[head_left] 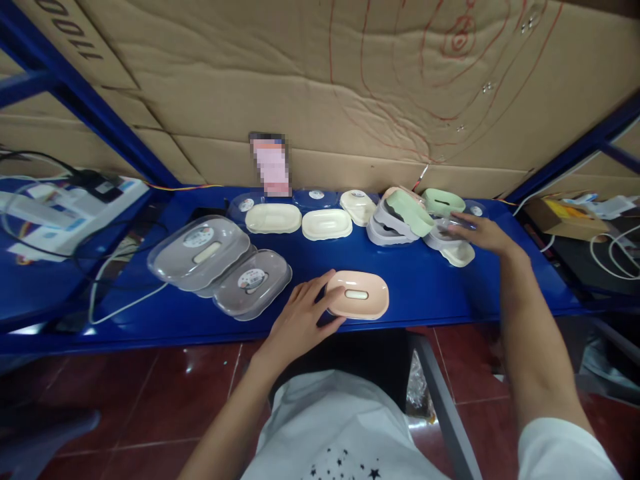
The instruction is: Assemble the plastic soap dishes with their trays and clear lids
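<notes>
A peach oval soap dish (373, 303) with a pale strip in its middle sits near the table's front edge. My left hand (305, 313) is closed around its left end, with fingers at the back and thumb in front. At the right, my right hand (480, 231) reaches over grey and cream soap dish parts (457, 253), its fingers stretched out, apart and blurred. Whether it touches a part is unclear. Beside it lean green (410, 212) and grey soap dish parts (390, 230) in a pile. Another green dish (443, 200) stands behind.
Cream dishes (327, 225) line the back of the blue table (410, 293). Clear lids with round labels (200, 250) cover dishes at the left. A phone (271, 163) leans on the cardboard wall (225, 80). Power strip (105, 213) and cables lie left; a small carton (565, 217) stands right.
</notes>
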